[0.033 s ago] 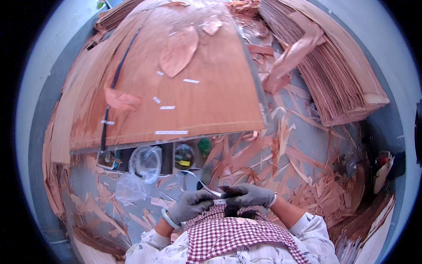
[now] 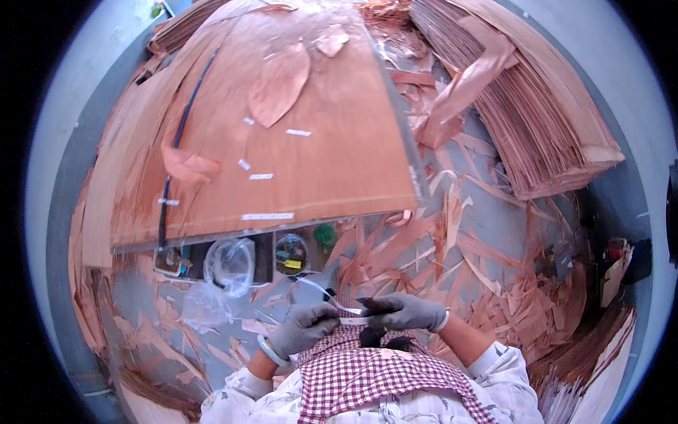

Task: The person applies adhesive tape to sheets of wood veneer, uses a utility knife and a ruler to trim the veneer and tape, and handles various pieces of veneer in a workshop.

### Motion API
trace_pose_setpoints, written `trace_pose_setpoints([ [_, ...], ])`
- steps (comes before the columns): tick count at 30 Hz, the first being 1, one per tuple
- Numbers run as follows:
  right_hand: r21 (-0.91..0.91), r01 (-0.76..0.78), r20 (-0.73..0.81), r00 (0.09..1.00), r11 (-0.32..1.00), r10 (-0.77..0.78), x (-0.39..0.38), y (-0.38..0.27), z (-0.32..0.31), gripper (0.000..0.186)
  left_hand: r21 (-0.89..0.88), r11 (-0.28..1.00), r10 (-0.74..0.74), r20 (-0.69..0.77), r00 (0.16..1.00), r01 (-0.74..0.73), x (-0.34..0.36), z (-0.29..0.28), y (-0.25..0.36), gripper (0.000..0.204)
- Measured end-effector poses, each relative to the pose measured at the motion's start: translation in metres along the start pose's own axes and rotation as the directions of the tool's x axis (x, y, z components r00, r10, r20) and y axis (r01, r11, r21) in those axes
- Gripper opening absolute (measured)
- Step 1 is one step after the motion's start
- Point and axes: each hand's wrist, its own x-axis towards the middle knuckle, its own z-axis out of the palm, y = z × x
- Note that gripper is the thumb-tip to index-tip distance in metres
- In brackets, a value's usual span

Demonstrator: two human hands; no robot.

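A leaf-shaped veneer piece (image 2: 280,86) lies toward the far edge of the table (image 2: 339,169); a dark strip (image 2: 186,119) runs near its left edge. Clear plastic (image 2: 207,307) lies by the near edge, a stack of veneer sheets (image 2: 533,113) stands off the right edge, and veneer scraps (image 2: 519,307) litter the floor (image 2: 503,212)
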Motion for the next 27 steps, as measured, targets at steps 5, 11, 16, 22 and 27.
trace_pose_setpoints([
  [5,-0.040,-0.222,-0.192,0.958,0.974,0.211,-0.077,-0.013,-0.112,0.040,0.459,0.888,0.181,-0.369,0.912,0.010,0.087,-0.014,0.005,0.009],
  [11,0.042,-0.367,-0.595,0.738,0.929,0.318,-0.182,-0.017,-0.261,0.052,0.589,0.751,0.277,-0.692,0.666,0.300,0.191,-0.079,-0.009,0.005],
  [16,-0.042,-0.503,-0.844,0.480,0.863,0.239,-0.296,-0.010,-0.369,0.048,0.615,0.738,0.376,-0.717,0.587,0.279,0.281,-0.096,0.004,0.007],
  [22,0.000,-0.703,-0.916,0.286,0.711,0.283,-0.389,0.013,-0.518,0.039,0.762,0.609,0.452,-0.562,0.693,0.220,0.419,-0.052,0.057,0.008],
  [27,-0.371,-0.927,-0.929,0.369,0.058,-0.029,-0.327,-0.043,-0.649,0.042,0.514,0.858,0.254,-0.406,0.878,-0.010,0.487,0.026,0.065,0.012],
])
